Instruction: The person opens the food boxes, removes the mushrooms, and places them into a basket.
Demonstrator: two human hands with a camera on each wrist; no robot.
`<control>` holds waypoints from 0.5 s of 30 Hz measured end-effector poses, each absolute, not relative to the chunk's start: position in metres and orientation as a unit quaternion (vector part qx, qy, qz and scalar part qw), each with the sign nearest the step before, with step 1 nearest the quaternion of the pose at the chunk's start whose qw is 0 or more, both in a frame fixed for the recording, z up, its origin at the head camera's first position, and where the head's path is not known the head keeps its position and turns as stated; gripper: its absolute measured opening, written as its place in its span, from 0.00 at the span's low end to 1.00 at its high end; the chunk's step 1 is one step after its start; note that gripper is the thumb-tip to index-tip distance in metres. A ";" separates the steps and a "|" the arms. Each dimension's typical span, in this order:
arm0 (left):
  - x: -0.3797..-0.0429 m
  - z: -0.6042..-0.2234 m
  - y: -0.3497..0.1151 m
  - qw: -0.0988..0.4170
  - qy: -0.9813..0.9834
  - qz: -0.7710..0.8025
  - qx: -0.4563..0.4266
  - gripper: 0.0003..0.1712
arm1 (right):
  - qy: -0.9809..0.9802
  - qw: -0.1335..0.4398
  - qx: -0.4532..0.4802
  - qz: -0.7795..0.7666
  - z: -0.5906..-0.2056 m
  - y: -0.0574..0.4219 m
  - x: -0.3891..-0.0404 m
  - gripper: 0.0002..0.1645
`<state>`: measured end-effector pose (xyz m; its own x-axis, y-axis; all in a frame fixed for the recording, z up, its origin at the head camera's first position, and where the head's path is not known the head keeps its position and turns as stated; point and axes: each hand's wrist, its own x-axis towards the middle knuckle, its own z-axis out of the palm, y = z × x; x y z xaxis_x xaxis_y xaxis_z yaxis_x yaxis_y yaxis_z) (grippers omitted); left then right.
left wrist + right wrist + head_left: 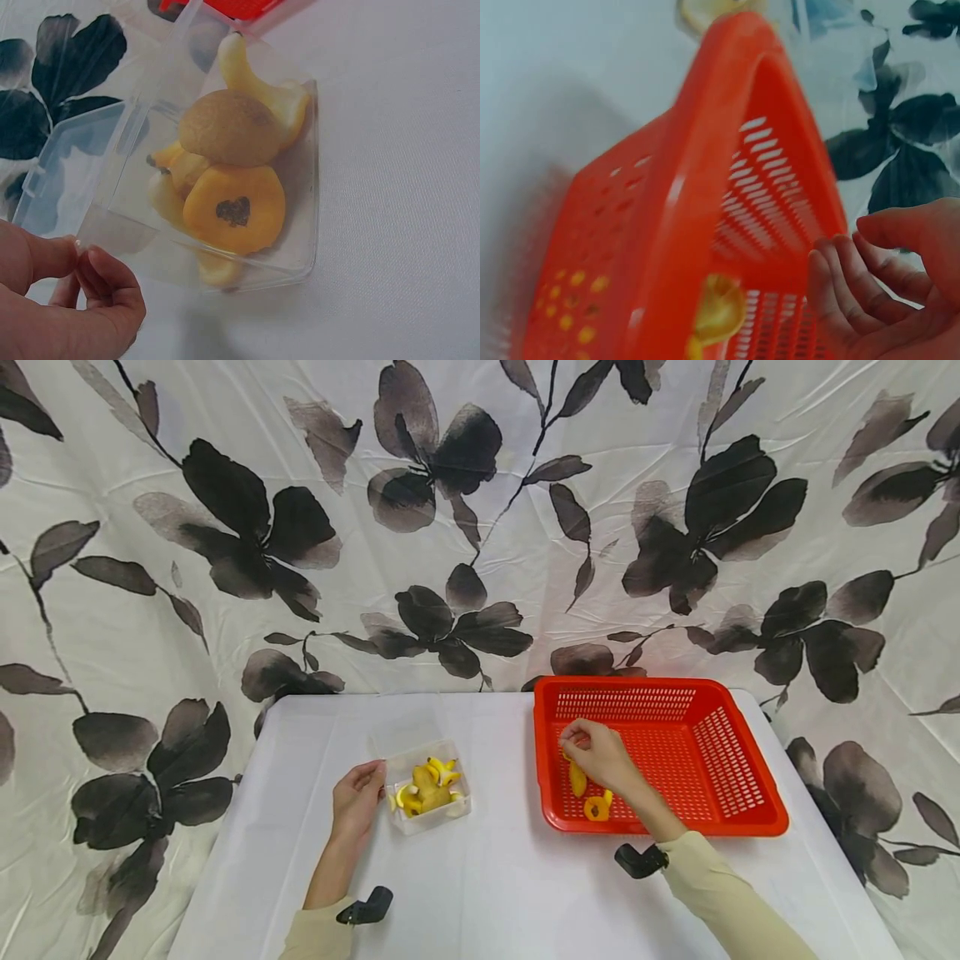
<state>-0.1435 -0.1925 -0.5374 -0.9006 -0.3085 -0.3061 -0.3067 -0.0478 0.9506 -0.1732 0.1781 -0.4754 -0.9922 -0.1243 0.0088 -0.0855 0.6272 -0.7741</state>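
My left hand (357, 802) pinches the left edge of a clear plastic container (411, 827), its thumb and forefinger meeting at the rim in the left wrist view. Inside lie yellow-and-white banana-shaped pieces (444, 772), a brown potato-like piece (229, 129) and an orange-yellow piece with a dark heart-shaped mark (262, 199). My right hand (596, 753) is over the left side of a red basket (660, 827), fingers loosely bent, with nothing visible between them. Below it in the basket are a long yellow piece (577, 779) and an orange piece with a dark centre (597, 810).
The container's clear lid (71, 169) stands folded back on the far side. A white cloth (495, 893) covers the table, and a floral curtain (450, 543) hangs behind its far edge. The basket's raised, slotted walls surround the pieces in it.
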 end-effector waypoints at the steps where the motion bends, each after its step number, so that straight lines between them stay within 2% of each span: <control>1: -0.144 -0.537 -0.192 0.001 -0.691 -0.687 0.223 0.21 | 0.900 0.020 -0.062 -0.432 -0.474 0.175 -0.175 0.04; 8: -0.143 -0.537 -0.192 0.004 -0.695 -0.685 0.221 0.21 | 0.888 0.007 -0.093 -0.450 -0.467 0.149 -0.183 0.04; 15: -0.143 -0.536 -0.193 0.000 -0.688 -0.691 0.220 0.23 | 0.878 0.018 -0.106 -0.466 -0.463 0.125 -0.187 0.05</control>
<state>-0.1427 -0.1927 -0.5363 -0.9030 -0.3030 -0.3045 -0.3030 -0.0530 0.9515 -0.1865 0.1254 -0.4628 -0.9768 -0.2032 0.0680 -0.1703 0.5437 -0.8218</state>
